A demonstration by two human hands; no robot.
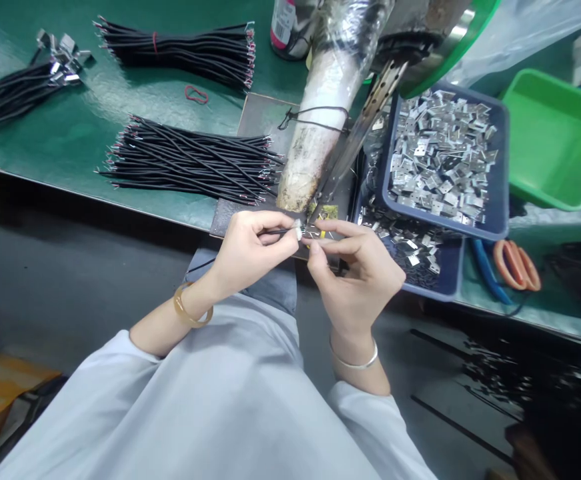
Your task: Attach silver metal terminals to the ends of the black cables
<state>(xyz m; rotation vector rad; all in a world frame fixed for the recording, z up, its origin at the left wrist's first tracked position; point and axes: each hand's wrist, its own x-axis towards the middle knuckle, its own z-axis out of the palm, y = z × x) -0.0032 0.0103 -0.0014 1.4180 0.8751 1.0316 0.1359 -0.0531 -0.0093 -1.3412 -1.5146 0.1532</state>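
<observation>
Black cable (279,231) lies side to side in the left hand (250,248), pinched by thumb and fingers, its end between both hands, pointing at the right hand (356,273). That hand's fingertips sit narrow just beside that end; can't tell if gripping anything. Beyond: loose cable pile (190,160) left on desk (70,157), bracket tray (501,167) right.

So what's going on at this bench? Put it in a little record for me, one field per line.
Left hand: pinches a black cable near its end
Right hand: fingertips close beside that end; any grip is too small to tell
Left of the hands: a loose cable pile; beyond it, a bundle tied in red
Right of the hands: an upper tray and a lower tray, both holding metal pieces
Farther right: green bin, orange handles
</observation>
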